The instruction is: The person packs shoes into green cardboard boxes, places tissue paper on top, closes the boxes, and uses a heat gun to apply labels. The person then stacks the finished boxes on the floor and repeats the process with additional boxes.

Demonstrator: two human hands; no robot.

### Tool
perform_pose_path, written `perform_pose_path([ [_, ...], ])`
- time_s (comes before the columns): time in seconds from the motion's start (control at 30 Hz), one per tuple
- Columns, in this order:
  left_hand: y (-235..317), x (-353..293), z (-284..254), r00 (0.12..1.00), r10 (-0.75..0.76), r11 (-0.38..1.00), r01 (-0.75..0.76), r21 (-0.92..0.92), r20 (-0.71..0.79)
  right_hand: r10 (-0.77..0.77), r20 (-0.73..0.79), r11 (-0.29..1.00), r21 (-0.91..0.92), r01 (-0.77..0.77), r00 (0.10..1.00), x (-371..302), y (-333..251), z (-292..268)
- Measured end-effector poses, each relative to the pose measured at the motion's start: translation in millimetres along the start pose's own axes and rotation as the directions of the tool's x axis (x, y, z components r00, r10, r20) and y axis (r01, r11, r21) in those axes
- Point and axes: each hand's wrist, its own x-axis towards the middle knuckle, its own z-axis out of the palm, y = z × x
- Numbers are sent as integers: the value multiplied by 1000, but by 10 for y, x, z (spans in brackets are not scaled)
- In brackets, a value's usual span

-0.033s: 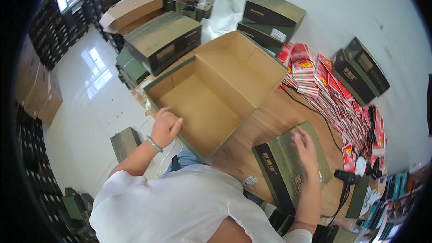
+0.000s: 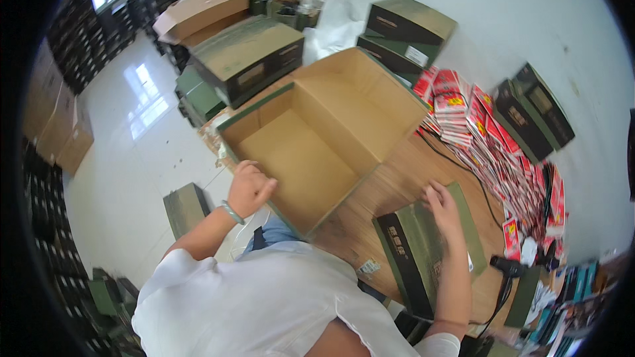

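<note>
A large open shoebox-style cardboard box (image 2: 291, 152), green outside and bare brown inside, sits on the wooden table with its lid folded back; nothing lies inside it. My left hand (image 2: 253, 189), with a pale bangle on the wrist, is curled over the box's near-left rim, thumb pointing inward. To the right is a smaller closed green and black box (image 2: 420, 241). Above its far edge is my right hand (image 2: 442, 208), fingers loosely bent and apart, holding nothing I can see. The forearm crosses over this box and hides part of its top.
A spread pile of red and white packets (image 2: 463, 119) lies along the wall, with a black cable beside it. A black hair dryer (image 2: 508, 266) is at the right. More green boxes (image 2: 248, 59) stand behind, and a small box (image 2: 185, 210) lies on the tiled floor.
My right hand has shifted slightly toward the smaller box's far edge, its fingers less blurred. My left hand stays at the open box's rim. The whole view has shifted a little.
</note>
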Motion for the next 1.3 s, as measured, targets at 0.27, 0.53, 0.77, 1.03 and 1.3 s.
perform_pose_path([
  [0.27, 100, -198, 198, 979, 144, 983, -159, -97, -145, 244, 183, 778, 549, -305, 952, 1590, 254, 861],
  [0.53, 4, -239, 176, 986, 138, 972, -154, -179, -98, -291, -184, 919, 219, 328, 939, 667, -23, 1125],
  [0.77, -106, -823, 546, 571, -742, 591, 310, -745, -351, -489, 266, 693, -460, 555, 831, 39, -19, 844],
  [1.03, 48, -1153, 335, 410, -679, -328, 572, -752, 609, -364, 232, 740, -516, 431, 902, 243, 204, 1238],
  [1.3, 83, -1052, 254, 509, -636, -103, 689, -718, 580, -275, 178, 809, -488, 327, 945, -349, 219, 1688],
])
